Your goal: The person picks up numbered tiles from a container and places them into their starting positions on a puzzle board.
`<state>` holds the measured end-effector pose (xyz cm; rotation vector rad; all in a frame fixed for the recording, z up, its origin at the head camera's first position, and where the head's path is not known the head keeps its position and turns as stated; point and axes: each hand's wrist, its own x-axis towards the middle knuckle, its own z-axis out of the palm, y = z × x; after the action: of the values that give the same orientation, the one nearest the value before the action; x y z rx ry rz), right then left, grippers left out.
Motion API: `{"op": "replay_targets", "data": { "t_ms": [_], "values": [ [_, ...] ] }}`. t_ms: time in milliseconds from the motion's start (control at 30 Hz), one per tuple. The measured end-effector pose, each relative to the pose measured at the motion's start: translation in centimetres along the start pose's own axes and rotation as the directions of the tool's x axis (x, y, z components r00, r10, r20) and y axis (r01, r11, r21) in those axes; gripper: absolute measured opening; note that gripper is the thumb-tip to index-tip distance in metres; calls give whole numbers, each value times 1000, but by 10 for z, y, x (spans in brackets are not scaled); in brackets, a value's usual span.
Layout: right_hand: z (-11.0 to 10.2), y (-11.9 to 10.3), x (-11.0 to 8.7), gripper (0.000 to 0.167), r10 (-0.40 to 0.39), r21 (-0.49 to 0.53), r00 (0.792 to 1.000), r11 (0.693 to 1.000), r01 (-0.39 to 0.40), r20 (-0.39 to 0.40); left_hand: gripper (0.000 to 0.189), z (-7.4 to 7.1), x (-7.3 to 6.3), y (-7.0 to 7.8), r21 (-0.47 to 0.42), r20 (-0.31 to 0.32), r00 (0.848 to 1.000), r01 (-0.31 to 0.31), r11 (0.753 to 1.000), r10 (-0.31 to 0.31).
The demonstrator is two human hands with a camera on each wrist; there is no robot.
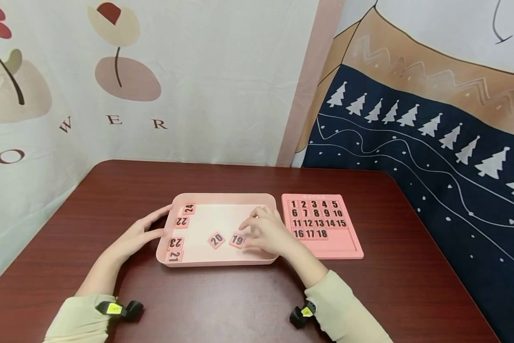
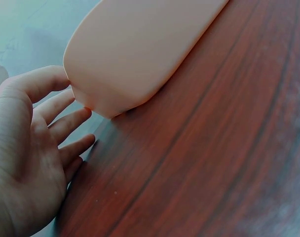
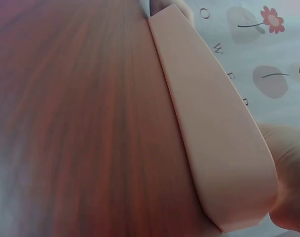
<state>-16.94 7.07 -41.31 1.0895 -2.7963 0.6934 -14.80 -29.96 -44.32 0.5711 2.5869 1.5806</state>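
Note:
A pale pink tray (image 1: 220, 263) lies on the table with number tiles inside. My left hand (image 1: 132, 239) rests its extended fingertips against the tray's left wall; the left wrist view shows its fingers (image 2: 73, 122) spread along that edge. Over the tray's right half, my right hand (image 1: 265, 232) has loosely bent fingers, with index finger and thumb close beside the 19 tile (image 1: 237, 240). Left of that lies the 20 tile (image 1: 216, 240), turned at an angle. Along the left side sit tiles 24 (image 1: 189, 208), 22 (image 1: 181, 222), 23 (image 1: 175, 243) and 21 (image 1: 174, 256).
Right of the tray lies a pink number board (image 1: 343, 244) with tiles 1 to 18 set in rows. Both stand on a dark red wooden table (image 1: 222, 305). Printed cloths (image 1: 222, 95) hang behind the table and along its right side.

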Motion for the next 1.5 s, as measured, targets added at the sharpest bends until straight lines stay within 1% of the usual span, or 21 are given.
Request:
{"op": "replay_targets", "data": {
  "t_ms": [100, 267, 367, 500, 600, 733, 833, 967, 1067, 1133, 1300, 1500],
  "values": [
    [3, -1, 3, 41, 10, -50, 1000, 999, -8, 29, 61, 0, 0, 1, 0, 0, 1000, -3, 1000, 3],
    [6, -2, 6, 42, 29, -128, 998, 992, -22, 56, 60, 0, 0, 1, 1, -1, 1000, -9, 1000, 9],
    [8, -3, 7, 41, 46, -168, 996, 985, -33, 74, 61, 0, 0, 2, 3, 1, 1000, 5, 1000, -5],
    [10, -4, 7, 37, 59, -198, 995, 979, -41, 85, 61, 0, 0, 3, 6, 2, 1000, 27, 1000, -27],
    [10, -5, 7, 34, 61, -213, 995, 976, -42, 84, 61, 0, -1, 2, 6, 1, 1000, 28, 1000, -28],
    [11, -6, 7, 35, 63, -235, 995, 971, -42, 79, 62, 0, -1, 3, 11, 3, 999, 36, 999, -36],
    [12, -8, 8, 35, 53, -245, 996, 969, -34, 74, 62, 0, -1, 4, 21, 4, 999, 53, 998, -53],
    [11, -9, 9, 32, 43, -245, 997, 969, -26, 66, 63, 0, -2, 4, 27, 4, 998, 57, 998, -58],
    [11, -8, 9, 30, 40, -230, 997, 973, -25, 62, 62, 0, -1, 4, 17, 4, 999, 37, 999, -37],
    [11, -7, 8, 30, 23, -201, 999, 980, -13, 49, 61, 1, -1, 3, 10, 3, 1000, 27, 1000, -27],
    [5, -1, 1, 28, -17, -78, 1000, 997, 15, -26, 61, 2, 0, 2, 5, 6, 1000, 22, 1000, -22],
    [-9, 8, -12, 28, -53, -21, 993, 998, 51, -105, 60, 0, -1, 3, 2, 0, 1000, 0, 1000, 0]
  ]
}}
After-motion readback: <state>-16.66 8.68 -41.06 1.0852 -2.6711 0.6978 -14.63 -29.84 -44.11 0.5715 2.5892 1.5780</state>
